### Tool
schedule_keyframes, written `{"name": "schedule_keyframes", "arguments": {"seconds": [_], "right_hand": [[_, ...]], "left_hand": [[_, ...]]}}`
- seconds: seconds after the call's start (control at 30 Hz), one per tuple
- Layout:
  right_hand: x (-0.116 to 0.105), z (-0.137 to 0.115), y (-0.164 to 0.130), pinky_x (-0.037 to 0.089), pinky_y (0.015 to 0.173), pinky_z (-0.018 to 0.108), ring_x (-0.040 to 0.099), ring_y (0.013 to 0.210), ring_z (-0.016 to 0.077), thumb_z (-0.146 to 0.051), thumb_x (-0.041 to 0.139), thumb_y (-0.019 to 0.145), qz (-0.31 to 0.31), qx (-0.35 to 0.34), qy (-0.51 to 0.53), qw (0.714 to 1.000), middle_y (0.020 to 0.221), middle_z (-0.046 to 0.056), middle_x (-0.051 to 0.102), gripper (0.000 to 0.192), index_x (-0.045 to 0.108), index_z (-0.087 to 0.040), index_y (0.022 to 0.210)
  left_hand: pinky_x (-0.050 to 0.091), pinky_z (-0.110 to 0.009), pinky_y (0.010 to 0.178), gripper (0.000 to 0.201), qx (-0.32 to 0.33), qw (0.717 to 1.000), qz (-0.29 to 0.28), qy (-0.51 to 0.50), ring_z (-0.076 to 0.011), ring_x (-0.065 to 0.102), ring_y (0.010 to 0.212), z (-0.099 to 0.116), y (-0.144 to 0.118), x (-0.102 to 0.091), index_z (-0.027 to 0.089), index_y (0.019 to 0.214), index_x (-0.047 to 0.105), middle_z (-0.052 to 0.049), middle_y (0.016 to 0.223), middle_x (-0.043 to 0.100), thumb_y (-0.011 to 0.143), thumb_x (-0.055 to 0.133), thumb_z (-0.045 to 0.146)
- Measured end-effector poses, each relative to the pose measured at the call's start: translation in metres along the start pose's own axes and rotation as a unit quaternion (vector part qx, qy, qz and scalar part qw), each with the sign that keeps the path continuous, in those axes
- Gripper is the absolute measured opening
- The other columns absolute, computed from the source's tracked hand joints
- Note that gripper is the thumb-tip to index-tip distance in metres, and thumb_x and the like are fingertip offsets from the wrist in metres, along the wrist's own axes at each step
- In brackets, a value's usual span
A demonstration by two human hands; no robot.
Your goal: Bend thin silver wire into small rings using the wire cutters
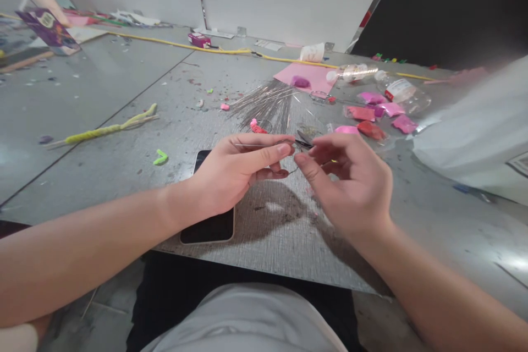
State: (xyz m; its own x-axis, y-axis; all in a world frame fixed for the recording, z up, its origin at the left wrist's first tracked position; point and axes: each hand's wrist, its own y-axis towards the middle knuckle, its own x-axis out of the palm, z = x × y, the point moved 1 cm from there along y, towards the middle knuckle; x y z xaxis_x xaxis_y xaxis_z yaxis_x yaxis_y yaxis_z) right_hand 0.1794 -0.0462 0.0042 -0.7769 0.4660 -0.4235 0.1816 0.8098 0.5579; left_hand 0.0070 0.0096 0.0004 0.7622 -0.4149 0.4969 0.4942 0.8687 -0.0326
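Note:
Over the front part of the table my left hand point(251, 168) is closed, thumb against fingers, on a thin metal wire point(249, 146). The wire runs along the index finger, and a thin bit also shows below the fingertips. My right hand point(350, 176) is curled round a small dark metal tool point(304, 142) with narrow jaws, its handles hidden by the fingers. The tool's tip is at the left fingertips; whether it bites the wire I cannot tell. Under my left wrist lies a phone point(212, 228) with a dark screen. Behind the hands a bundle of straight wires point(264, 104) fans out.
A pink sheet point(284, 74) bears a purple lump point(301, 82). Clay packets point(361, 114) and plastic bottles point(402, 91) lie to the right, near a white bag point(478, 121). A yellow-green twisted strand point(103, 131) lies left. A yellow cable point(177, 44) crosses behind.

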Motion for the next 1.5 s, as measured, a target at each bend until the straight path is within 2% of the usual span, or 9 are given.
{"name": "schedule_keyframes", "arguments": {"seconds": [0.2, 0.3, 0.5, 0.67, 0.77, 1.0, 1.17, 1.37, 1.5], "right_hand": [[0.002, 0.001, 0.000, 0.060, 0.059, 0.031, 0.073, 0.089, 0.0216, -0.029, 0.073, 0.089, -0.019, -0.039, -0.031, 0.999, 0.106, 0.008, 0.076, 0.021, 0.071, -0.024, 0.109], [0.003, 0.001, 0.001, 0.060, 0.060, 0.032, 0.074, 0.090, 0.0213, -0.026, 0.067, 0.092, -0.034, -0.046, -0.032, 0.998, 0.110, 0.008, 0.077, 0.020, 0.073, -0.024, 0.111], [0.006, 0.004, 0.003, 0.059, 0.076, 0.035, 0.070, 0.088, 0.0187, -0.020, 0.056, 0.099, -0.093, -0.090, -0.031, 0.991, 0.103, 0.006, 0.077, 0.020, 0.073, -0.024, 0.109], [0.006, 0.004, 0.004, 0.060, 0.073, 0.031, 0.071, 0.089, 0.0165, -0.024, 0.060, 0.099, -0.111, -0.001, 0.063, 0.992, 0.111, 0.004, 0.076, 0.020, 0.074, -0.025, 0.114], [0.006, 0.002, 0.005, 0.060, 0.069, 0.029, 0.072, 0.085, 0.0159, -0.025, 0.063, 0.098, -0.100, 0.053, 0.100, 0.989, 0.106, 0.003, 0.078, 0.019, 0.076, -0.026, 0.112], [0.008, 0.003, 0.005, 0.061, 0.079, 0.031, 0.073, 0.086, 0.0156, -0.024, 0.071, 0.093, -0.068, 0.101, 0.160, 0.980, 0.097, 0.001, 0.081, 0.013, 0.081, -0.028, 0.099], [0.011, 0.007, 0.002, 0.060, 0.076, 0.029, 0.072, 0.078, 0.0135, -0.026, 0.076, 0.089, -0.055, 0.164, 0.253, 0.952, 0.086, -0.001, 0.080, 0.005, 0.079, -0.026, 0.093], [0.014, 0.008, 0.002, 0.061, 0.081, 0.029, 0.074, 0.083, 0.0132, -0.023, 0.080, 0.084, -0.050, 0.202, 0.334, 0.919, 0.089, 0.000, 0.080, 0.009, 0.078, -0.025, 0.093], [0.014, 0.007, 0.005, 0.061, 0.077, 0.028, 0.074, 0.079, 0.0131, -0.021, 0.084, 0.079, -0.045, 0.229, 0.389, 0.891, 0.083, -0.003, 0.078, 0.016, 0.074, -0.025, 0.089]], "left_hand": [[0.061, -0.026, 0.082, 0.013, 0.004, 1.000, -0.013, 0.010, -0.0128, 0.073, 0.086, -0.003, 0.000, 0.000, 0.024, 0.088, 0.085, -0.002, 0.095, 0.081, 0.076, 0.089, 0.028], [0.060, -0.026, 0.086, 0.012, -0.008, 0.999, -0.033, 0.008, -0.0132, 0.073, 0.092, -0.004, 0.001, -0.001, 0.024, 0.089, 0.085, -0.002, 0.098, 0.081, 0.078, 0.088, 0.027], [0.061, -0.027, 0.091, 0.014, -0.017, 0.999, -0.040, 0.010, -0.0133, 0.073, 0.095, -0.005, 0.002, -0.001, 0.020, 0.094, 0.084, -0.003, 0.101, 0.080, 0.080, 0.086, 0.024], [0.062, -0.032, 0.092, 0.013, -0.022, 0.999, -0.037, -0.011, -0.0155, 0.074, 0.091, -0.007, 0.004, -0.002, 0.020, 0.092, 0.084, -0.003, 0.094, 0.080, 0.080, 0.086, 0.022], [0.062, -0.034, 0.094, 0.011, -0.018, 0.998, -0.050, -0.023, -0.0155, 0.075, 0.091, -0.009, 0.005, -0.003, 0.021, 0.092, 0.084, -0.002, 0.093, 0.080, 0.081, 0.085, 0.021], [0.061, -0.033, 0.093, 0.012, -0.011, 0.999, -0.039, -0.017, -0.0180, 0.074, 0.100, -0.009, 0.006, -0.003, 0.022, 0.092, 0.084, -0.003, 0.103, 0.080, 0.080, 0.086, 0.023], [0.062, -0.033, 0.089, 0.010, -0.021, 0.999, -0.032, -0.036, -0.0180, 0.074, 0.096, -0.007, 0.008, -0.001, 0.022, 0.090, 0.084, -0.003, 0.099, 0.080, 0.081, 0.085, 0.022], [0.061, -0.032, 0.091, 0.009, -0.042, 0.996, -0.047, -0.061, -0.0157, 0.075, 0.093, -0.009, 0.011, -0.001, 0.022, 0.090, 0.084, -0.002, 0.097, 0.081, 0.082, 0.083, 0.018], [0.060, -0.031, 0.089, 0.010, -0.043, 0.995, -0.053, -0.071, -0.0147, 0.075, 0.089, -0.011, 0.012, -0.002, 0.021, 0.090, 0.084, -0.002, 0.094, 0.081, 0.082, 0.081, 0.016]]}}
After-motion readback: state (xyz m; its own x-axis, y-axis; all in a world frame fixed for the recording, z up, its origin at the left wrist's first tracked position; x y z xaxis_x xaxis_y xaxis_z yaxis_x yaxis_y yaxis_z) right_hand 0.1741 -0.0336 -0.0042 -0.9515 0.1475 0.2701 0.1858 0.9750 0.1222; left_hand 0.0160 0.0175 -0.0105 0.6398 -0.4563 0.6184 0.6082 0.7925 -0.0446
